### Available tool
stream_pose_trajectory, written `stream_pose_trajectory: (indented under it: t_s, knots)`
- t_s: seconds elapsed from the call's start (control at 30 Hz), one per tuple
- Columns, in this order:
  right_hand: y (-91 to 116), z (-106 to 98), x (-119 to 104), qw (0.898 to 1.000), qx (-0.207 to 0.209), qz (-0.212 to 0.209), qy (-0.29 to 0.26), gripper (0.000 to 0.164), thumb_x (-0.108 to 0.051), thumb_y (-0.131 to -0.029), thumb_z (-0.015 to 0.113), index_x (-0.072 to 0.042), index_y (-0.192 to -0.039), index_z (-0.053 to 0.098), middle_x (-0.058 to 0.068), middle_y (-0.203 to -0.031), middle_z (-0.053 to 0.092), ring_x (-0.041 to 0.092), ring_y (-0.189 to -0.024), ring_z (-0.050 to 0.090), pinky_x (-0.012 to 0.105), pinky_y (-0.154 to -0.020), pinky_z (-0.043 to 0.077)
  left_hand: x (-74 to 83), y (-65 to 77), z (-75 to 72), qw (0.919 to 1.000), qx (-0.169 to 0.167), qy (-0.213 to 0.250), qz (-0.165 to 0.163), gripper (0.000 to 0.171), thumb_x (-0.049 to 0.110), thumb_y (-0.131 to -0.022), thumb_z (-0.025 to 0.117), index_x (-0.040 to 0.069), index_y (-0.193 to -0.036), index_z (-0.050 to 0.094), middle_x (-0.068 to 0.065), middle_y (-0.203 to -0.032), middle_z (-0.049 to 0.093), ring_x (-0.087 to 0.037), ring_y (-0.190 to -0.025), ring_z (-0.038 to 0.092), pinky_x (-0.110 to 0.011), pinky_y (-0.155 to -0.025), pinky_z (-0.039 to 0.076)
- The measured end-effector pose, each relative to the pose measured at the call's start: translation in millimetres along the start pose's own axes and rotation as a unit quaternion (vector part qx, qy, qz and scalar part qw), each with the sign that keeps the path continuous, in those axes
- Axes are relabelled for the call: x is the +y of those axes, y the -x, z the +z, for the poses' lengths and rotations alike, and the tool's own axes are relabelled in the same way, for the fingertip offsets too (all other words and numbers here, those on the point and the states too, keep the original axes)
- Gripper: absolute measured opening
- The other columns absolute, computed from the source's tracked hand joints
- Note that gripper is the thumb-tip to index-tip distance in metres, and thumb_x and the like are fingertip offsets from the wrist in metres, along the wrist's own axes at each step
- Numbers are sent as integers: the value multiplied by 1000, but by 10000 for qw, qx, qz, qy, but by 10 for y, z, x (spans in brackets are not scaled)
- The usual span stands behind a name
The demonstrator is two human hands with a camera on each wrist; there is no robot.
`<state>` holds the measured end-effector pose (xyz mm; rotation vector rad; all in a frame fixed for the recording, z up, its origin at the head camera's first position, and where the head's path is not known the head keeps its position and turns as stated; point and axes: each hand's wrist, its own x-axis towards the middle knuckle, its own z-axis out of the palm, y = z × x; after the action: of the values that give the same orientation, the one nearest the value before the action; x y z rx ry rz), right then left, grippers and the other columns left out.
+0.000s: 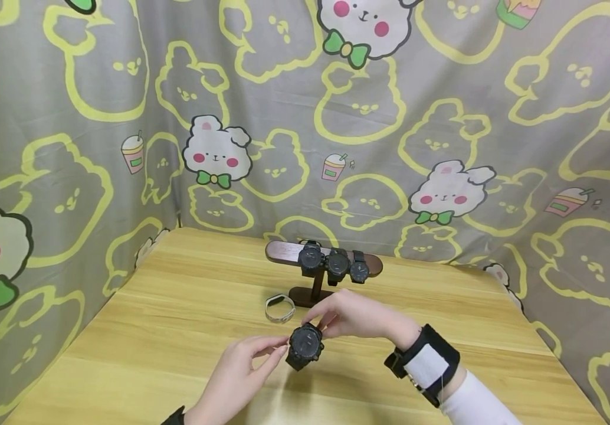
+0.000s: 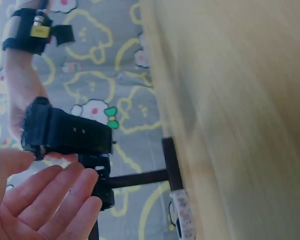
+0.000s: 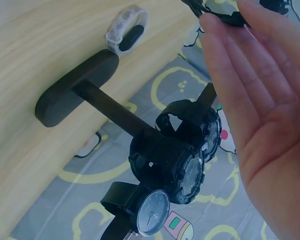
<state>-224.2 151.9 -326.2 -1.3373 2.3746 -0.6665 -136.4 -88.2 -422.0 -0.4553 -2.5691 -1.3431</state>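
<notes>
A black wristwatch (image 1: 305, 344) with a round dial is held above the table, its face turned up toward the head camera. My right hand (image 1: 355, 316) pinches its far right side between thumb and fingers. At its left edge, thumb and index finger of my left hand (image 1: 246, 360) come together on the watch. The left wrist view shows the watch's (image 2: 80, 130) dark side above the left fingers; just a part of the strap (image 3: 230, 19) appears at the right fingertips. Behind it, a dark wooden stand (image 1: 282, 252) carries three black watches (image 1: 337, 264) on its bar.
A pale fitness band (image 1: 279, 308) lies on the wooden table (image 1: 188, 301), beside the stand's base (image 1: 299, 296). Patterned grey cloth (image 1: 284, 106) with cartoon figures hangs around the table's back and sides. The right wrist wears a black strap (image 1: 432, 363).
</notes>
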Motion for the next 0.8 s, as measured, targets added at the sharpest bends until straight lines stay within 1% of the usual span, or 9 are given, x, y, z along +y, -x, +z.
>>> stream_pose_trajectory:
  t_s: [0.1, 0.17, 0.23, 0.3, 0.37, 0.43, 0.57, 0.7, 0.8]
  knots:
    - [-19, -37, 18, 9998, -106, 102, -151, 32, 2, -92, 69, -4, -123, 72, 11, -113, 79, 10, -93, 78, 15, -84, 59, 37, 31, -5, 9993, 48, 339, -159, 28, 42, -94, 72, 23, -113, 78, 8, -107, 80, -2, -96, 74, -25, -83, 61]
    - [-39, -59, 23, 9998, -154, 102, -111, 32, 2, -92, 69, -4, -123, 72, 10, -112, 79, 9, -93, 78, 15, -84, 58, 60, 49, -2, 9986, 110, 474, -205, 30, 43, -90, 77, 23, -112, 78, 8, -105, 81, -4, -93, 75, -25, -82, 61]
    - [-64, -76, 21, 9998, -182, 66, -26, 32, 2, -92, 68, -5, -123, 73, 9, -111, 80, 8, -93, 77, 14, -83, 58, 80, 72, 9, 9984, 280, 461, -194, 32, 43, -84, 82, 25, -111, 78, 10, -99, 81, -4, -89, 75, -24, -80, 61]
    - [-94, -89, 14, 9998, -191, -30, 99, 33, 3, -91, 68, -5, -122, 73, 9, -109, 80, 6, -91, 77, 13, -80, 57, 101, 99, 33, 9977, 568, 361, -117, 34, 38, -78, 88, 25, -108, 79, 12, -93, 80, -3, -84, 74, -23, -79, 61]
    - [-123, -97, 8, 9997, -182, -87, 166, 35, 4, -90, 68, -6, -123, 74, 8, -106, 81, 1, -84, 75, 12, -74, 55, 119, 128, 58, 9962, 860, 153, -48, 37, 37, -73, 92, 26, -106, 79, 15, -88, 79, -1, -80, 73, -24, -75, 61]
    - [-153, -104, 7, 9996, -206, -126, 143, 38, 5, -89, 67, -8, -124, 74, 8, -106, 81, -4, -79, 70, 11, -70, 52, 133, 147, 82, 9934, 1132, -189, 62, 39, 37, -70, 94, 26, -104, 80, 16, -85, 79, 0, -78, 72, -25, -71, 60]
    - [-200, -121, 9, 9996, -242, -126, 70, 40, 6, -89, 66, -9, -125, 74, 7, -110, 80, -7, -76, 66, 11, -68, 51, 145, 165, 109, 9823, 1544, -1004, 339, 40, 45, -70, 92, 26, -103, 80, 16, -86, 79, -3, -77, 74, -22, -66, 57]
    - [-237, -135, -4, 9995, -279, -139, 106, 37, 5, -89, 67, -6, -124, 74, 9, -114, 79, 1, -87, 75, 12, -76, 56, 146, 166, 129, 9672, 1887, -1584, 625, 41, 52, -73, 88, 25, -102, 80, 13, -86, 79, -5, -75, 75, -21, -62, 56]
    - [-273, -141, -26, 9994, -312, -125, 115, 34, 3, -91, 68, -6, -123, 73, 9, -115, 79, 7, -90, 77, 12, -79, 57, 147, 159, 147, 9592, 2051, -1790, 767, 38, 51, -72, 89, 26, -98, 79, 13, -82, 78, 0, -64, 69, -19, -57, 52]
